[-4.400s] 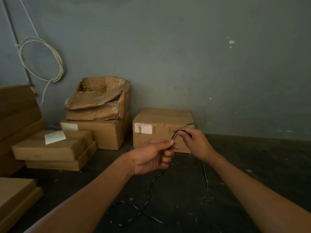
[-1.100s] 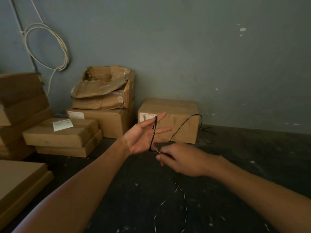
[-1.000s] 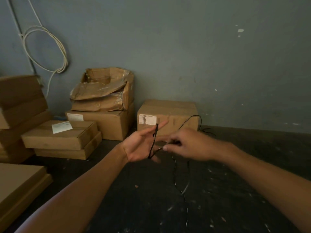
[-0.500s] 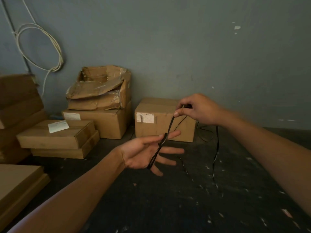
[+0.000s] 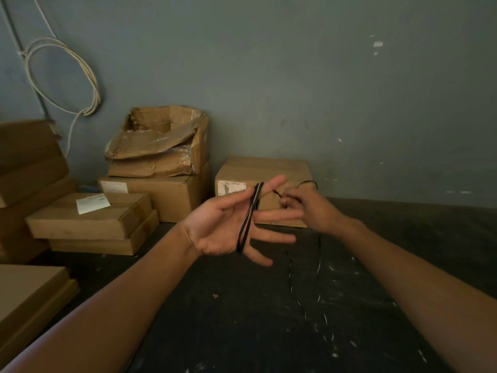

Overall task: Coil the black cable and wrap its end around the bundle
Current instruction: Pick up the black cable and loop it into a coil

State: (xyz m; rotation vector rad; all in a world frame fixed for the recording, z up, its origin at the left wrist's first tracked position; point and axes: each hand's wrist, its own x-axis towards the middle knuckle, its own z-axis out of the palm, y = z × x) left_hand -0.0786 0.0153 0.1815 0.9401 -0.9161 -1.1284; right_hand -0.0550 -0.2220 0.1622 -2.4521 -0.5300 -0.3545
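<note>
Dark, scuffed floor (image 5: 242, 319) flecked with pale bits. Left hand (image 5: 228, 227) palm-up, fingers spread straight, thin black cable (image 5: 248, 219) looped across them. Right hand (image 5: 309, 208) just beyond, fingertips pinching the cable's free run. Behind, labelled cardboard box (image 5: 261, 179); crumpled carton (image 5: 161, 141); grey wall (image 5: 295, 76).

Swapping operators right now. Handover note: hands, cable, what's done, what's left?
Left hand: open, palm up, fingers spread; the coil so far is looped around them.
Right hand: pinching the black cable just beyond the left fingertips, feeding it.
Cable: a few turns across the left fingers; the rest trails from the right hand down to the dark floor in loose slack.
Done: first loops.
Left: coil the remaining slack, then wrap the end around the bundle.
</note>
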